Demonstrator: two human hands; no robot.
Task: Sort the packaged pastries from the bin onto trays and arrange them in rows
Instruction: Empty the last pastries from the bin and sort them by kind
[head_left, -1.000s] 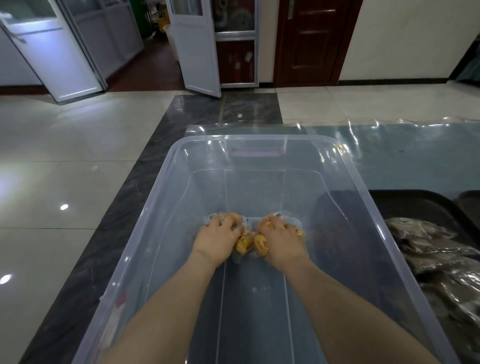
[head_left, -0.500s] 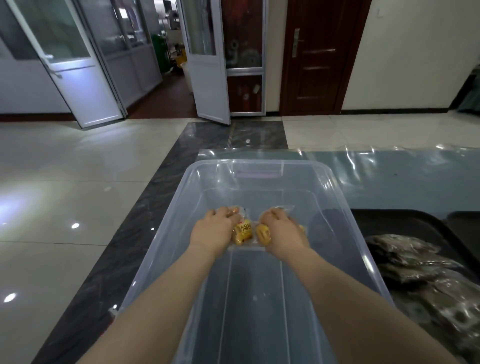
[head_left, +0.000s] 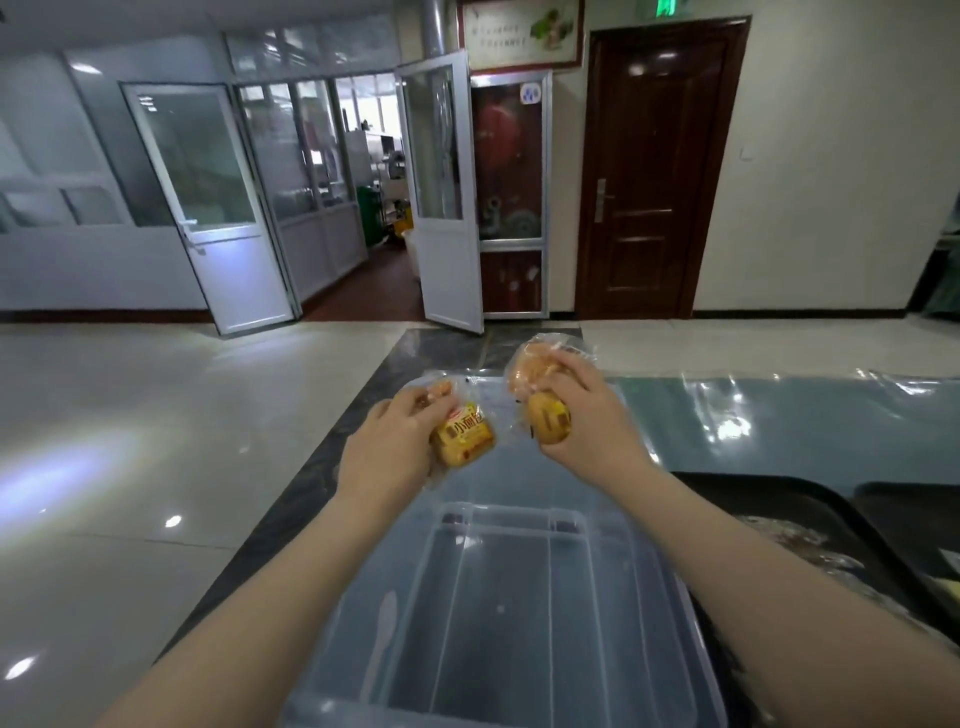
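We have both hands up in front of us, above the far end of the clear plastic storage bin (head_left: 519, 597), and each one holds wrapped pastry. Our left hand (head_left: 387, 447) has its fingers curled over a clear-wrapped pastry packet with a yellow printed label (head_left: 462, 434); the packet sticks out to the right of the palm, label facing us, and a bit of golden pastry shows above the fingertips. Our right hand (head_left: 589, 415) grips a golden-brown pastry in clear wrap (head_left: 548, 423) low against the palm, thumb side toward us, while its fingers also close over a paler round pastry in crinkled clear wrap (head_left: 530, 366) that rises above the knuckles. So that is at least two packets in the right hand and one, maybe more, in the left; we cannot tell exactly behind the fingers.

The two hands sit near each other but apart, a gap between the yellow label and the brown pastry. Both are clear of the bin's rim, held in the air over it. Below our forearms the bin floor shows through, see-through and bluish.

Off to our right, the black tray (head_left: 779, 499) lies just beside the bin, with dark clear-wrapped packets (head_left: 800, 545) resting on it. Bin and tray stand on the table covered in glossy blue-green plastic sheet (head_left: 779, 415). Beyond, the shiny tiled floor (head_left: 156, 415) runs to the dark brown wooden door (head_left: 654, 171).
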